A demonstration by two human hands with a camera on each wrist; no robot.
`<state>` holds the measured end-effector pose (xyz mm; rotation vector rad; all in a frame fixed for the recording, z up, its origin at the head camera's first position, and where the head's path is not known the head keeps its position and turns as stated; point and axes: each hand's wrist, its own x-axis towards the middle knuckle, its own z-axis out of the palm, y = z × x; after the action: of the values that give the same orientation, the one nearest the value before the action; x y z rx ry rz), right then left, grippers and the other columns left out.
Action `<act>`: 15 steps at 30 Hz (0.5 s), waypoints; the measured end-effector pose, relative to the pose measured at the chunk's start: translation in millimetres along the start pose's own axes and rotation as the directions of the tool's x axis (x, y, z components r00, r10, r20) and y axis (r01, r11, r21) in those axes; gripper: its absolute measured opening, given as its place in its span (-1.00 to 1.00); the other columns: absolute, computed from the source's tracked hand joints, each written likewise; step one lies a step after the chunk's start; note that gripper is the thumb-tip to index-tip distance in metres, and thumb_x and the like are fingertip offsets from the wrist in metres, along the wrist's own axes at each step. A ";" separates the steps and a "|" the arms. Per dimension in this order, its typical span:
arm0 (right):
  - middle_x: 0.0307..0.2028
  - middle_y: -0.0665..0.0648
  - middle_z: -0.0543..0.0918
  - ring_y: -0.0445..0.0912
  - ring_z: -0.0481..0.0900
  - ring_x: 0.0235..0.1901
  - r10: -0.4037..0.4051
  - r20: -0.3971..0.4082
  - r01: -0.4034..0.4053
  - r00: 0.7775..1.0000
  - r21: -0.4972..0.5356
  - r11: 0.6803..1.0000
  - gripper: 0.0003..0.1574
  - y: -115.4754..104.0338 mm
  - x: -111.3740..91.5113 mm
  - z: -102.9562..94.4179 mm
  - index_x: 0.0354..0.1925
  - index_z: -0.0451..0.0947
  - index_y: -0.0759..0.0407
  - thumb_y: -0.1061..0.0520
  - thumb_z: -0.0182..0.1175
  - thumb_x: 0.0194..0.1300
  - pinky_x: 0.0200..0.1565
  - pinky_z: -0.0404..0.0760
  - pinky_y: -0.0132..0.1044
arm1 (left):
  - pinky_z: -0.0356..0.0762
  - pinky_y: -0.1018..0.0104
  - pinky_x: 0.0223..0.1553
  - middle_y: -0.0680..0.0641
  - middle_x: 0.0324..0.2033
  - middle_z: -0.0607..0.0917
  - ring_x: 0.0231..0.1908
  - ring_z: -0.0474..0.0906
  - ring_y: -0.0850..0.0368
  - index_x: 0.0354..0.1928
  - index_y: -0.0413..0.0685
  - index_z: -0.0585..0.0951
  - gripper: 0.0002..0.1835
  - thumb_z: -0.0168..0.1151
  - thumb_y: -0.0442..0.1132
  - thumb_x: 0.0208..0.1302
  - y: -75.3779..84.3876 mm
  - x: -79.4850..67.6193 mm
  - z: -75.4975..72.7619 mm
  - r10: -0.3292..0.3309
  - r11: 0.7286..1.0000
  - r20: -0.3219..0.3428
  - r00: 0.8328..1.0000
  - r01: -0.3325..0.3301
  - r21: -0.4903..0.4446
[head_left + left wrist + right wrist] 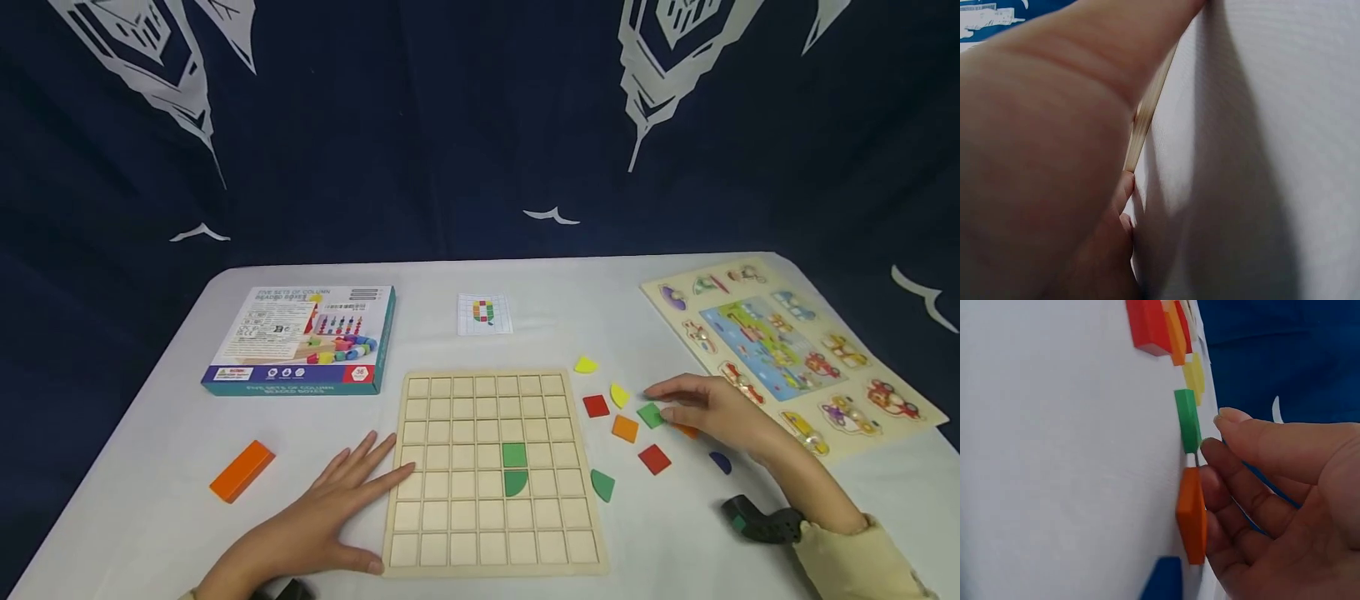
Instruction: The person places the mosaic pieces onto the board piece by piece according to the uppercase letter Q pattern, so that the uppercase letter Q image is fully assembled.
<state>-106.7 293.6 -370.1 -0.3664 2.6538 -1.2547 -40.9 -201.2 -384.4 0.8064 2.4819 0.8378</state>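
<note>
My left hand point(318, 508) lies with fingers spread at the left edge of a wooden grid board point(495, 576), the index fingertip over its rim. The left wrist view shows the board's side point(1146, 122) beyond the wrist. Inside the grid sit a green square point(513, 455) and a green quarter-circle point(515, 482). My right hand point(720, 410) hovers right of the board with fingers loosely bent, holding nothing visible. Beside its fingertips lie a loose green square tile point(1189, 422) and an orange tile point(1192, 515), the latter partly covered in the head view.
Red tiles point(655, 459), an orange tile point(625, 428), yellow pieces point(586, 365), a green quarter-circle point(602, 485) and a dark blue piece point(721, 462) lie around. A pattern card point(485, 315), a box point(300, 337), an orange block point(242, 472) and a picture puzzle point(795, 354) surround the board.
</note>
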 end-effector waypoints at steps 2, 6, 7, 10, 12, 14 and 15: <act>-0.05 0.20 0.59 -0.11 0.50 -0.12 -0.010 0.017 0.010 1.000 -0.011 1.000 -0.65 1.0 1.0 3.4 0.00 0.58 0.24 0.25 0.24 0.21 -0.16 0.50 -0.41 | -0.59 0.37 0.24 0.09 0.44 -0.15 0.39 -0.42 0.07 0.42 0.37 0.15 0.06 0.39 0.28 -0.21 1.0 -1.3 -0.1 -0.001 1.000 0.000 1.000 0.001 -0.004; -0.04 0.18 0.58 -0.04 0.48 -0.11 -0.023 0.026 0.024 0.999 -0.033 0.999 -0.62 1.5 2.5 7.8 0.01 0.58 0.22 0.25 0.27 0.18 -0.13 0.47 -0.42 | -0.55 0.24 0.27 0.10 0.44 -0.16 0.38 -0.44 0.09 0.42 0.38 0.14 0.06 0.39 0.28 -0.22 1.3 -1.7 -0.2 -0.008 1.000 0.003 1.000 0.008 -0.002; -0.04 0.17 0.58 -0.03 0.47 -0.09 -0.025 0.027 0.026 0.999 -0.046 0.999 -0.61 1.2 2.4 8.2 0.01 0.58 0.21 0.25 0.28 0.17 -0.11 0.46 -0.44 | -0.54 0.20 0.28 0.11 0.44 -0.16 0.38 -0.45 0.10 0.42 0.39 0.14 0.06 0.40 0.28 -0.22 1.1 -1.3 -0.1 -0.009 1.000 0.005 1.000 0.009 -0.003; -0.06 0.13 0.58 -0.04 0.47 -0.08 -0.045 0.020 0.046 0.999 -0.100 0.994 -0.59 0.7 2.3 9.1 -0.02 0.59 0.18 0.27 0.32 0.11 -0.08 0.42 -0.47 | -0.48 0.02 0.28 0.13 0.44 -0.17 0.38 -0.46 0.12 0.42 0.42 0.13 0.06 0.38 0.29 -0.22 -0.5 0.3 0.5 -0.011 1.000 0.011 1.000 0.011 0.004; -0.09 0.10 0.59 -0.06 0.48 -0.10 -0.066 0.014 0.067 0.998 -0.141 0.988 -0.59 0.5 3.2 10.3 -0.05 0.60 0.18 0.30 0.35 0.06 -0.09 0.43 -0.48 | -0.41 -0.13 0.26 0.14 0.44 -0.18 0.38 -0.46 0.11 0.42 0.43 0.12 0.06 0.38 0.29 -0.21 -1.4 1.4 0.2 -0.014 1.000 0.017 1.000 0.014 0.007; -0.13 0.08 0.59 -0.08 0.48 -0.15 -0.085 0.004 0.084 0.996 -0.180 0.980 -0.59 0.7 4.3 11.4 -0.09 0.62 0.17 0.32 0.37 0.02 -0.11 0.45 -0.48 | -0.40 -0.15 0.26 0.13 0.44 -0.18 0.38 -0.46 0.10 0.42 0.44 0.12 0.06 0.37 0.30 -0.21 -2.1 1.5 0.2 -0.016 1.000 0.021 1.000 0.015 0.011; -0.15 0.07 0.59 -0.09 0.48 -0.17 -0.095 -0.002 0.093 0.995 -0.199 0.976 -0.60 0.8 5.3 11.9 -0.11 0.62 0.16 0.33 0.38 0.00 -0.13 0.46 -0.48 | -0.40 -0.15 0.26 0.13 0.44 -0.18 0.38 -0.46 0.10 0.42 0.44 0.11 0.06 0.37 0.31 -0.21 -2.4 1.5 0.2 -0.019 1.000 0.022 1.000 0.019 0.009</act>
<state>-108.7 283.9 -378.5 -0.5210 2.8099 -1.0189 -42.8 -201.7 -386.3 0.7901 2.4720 0.8072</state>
